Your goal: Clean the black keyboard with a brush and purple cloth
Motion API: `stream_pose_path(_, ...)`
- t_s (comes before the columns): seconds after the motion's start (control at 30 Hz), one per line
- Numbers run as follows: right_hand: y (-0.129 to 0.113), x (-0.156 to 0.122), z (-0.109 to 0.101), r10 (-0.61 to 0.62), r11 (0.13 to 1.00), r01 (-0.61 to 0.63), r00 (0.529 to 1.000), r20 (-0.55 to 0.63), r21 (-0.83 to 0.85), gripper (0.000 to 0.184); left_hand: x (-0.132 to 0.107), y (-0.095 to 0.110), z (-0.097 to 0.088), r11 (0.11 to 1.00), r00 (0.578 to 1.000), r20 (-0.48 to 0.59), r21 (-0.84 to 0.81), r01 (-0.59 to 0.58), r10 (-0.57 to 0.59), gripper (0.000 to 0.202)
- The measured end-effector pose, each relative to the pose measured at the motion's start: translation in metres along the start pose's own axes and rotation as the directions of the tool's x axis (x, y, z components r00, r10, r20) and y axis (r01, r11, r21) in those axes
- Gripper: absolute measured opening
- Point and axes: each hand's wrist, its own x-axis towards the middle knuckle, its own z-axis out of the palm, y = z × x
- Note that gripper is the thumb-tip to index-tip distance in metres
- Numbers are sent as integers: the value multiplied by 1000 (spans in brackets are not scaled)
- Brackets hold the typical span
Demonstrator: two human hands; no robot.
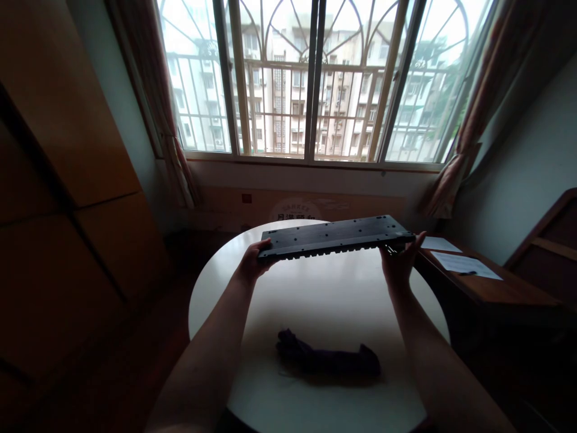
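Kbd [329,236] held up above white round table [315,300], flipped: underside faces cam, keys point down, key tips visible along near/lower edge. Long axis runs L-R, slight tilt, R end higher in view. L hand [253,263] grips L end, thumb on underside; R hand [397,269] grasps R end. Dark crumpled cloth [331,359] on tabletop, nearer cam, well apart from kbd.
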Motion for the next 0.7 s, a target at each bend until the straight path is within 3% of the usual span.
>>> stream_pose_path(0.23, 11, -1, 3, -37, 999, 37, 999, -33, 1, 103, 7, 6, -13, 1000, 1000, -4, 14, 27, -26, 33)
stream_pose_path(0.4, 14, -1, 4, -88, 995, 86, 995, 45, 47, 75, 12, 14, -30, 995, 997, -8, 70, 73, -73, 35)
stream_pose_path(0.5, 10, -2, 3, -93, 994, 87, 992, 88, 67, 64, 11, 19, -36, 996, 999, 30, 77, 43, -45, 32)
stream_pose_path(0.7, -15, -4, -1, -103, 994, 99, 992, 79, 50, 60, 6, 19, -38, 996, 996, 76, 86, 33, -40, 34)
